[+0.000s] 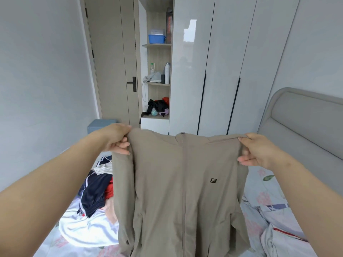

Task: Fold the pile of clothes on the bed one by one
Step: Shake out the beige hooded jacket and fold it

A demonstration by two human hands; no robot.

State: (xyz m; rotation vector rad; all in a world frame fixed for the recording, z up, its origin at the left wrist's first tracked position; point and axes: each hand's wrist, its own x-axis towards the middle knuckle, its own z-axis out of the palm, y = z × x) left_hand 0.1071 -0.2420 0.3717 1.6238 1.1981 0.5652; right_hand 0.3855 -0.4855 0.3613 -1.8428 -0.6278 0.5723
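A beige zip-up jacket with a small dark chest logo hangs spread out in front of me, front side facing me, zipper closed. My left hand grips its left shoulder, and my right hand grips its right shoulder. Both hold it up above the bed. Behind the jacket on the left lies the pile of clothes: a navy garment with white stripes, something red, and a white shiny garment lower down. The jacket hides the middle of the bed.
The bed has a floral sheet; a crumpled quilt lies at the right, and a grey padded headboard stands behind it. White wardrobe doors, an open shelf niche and a door face me.
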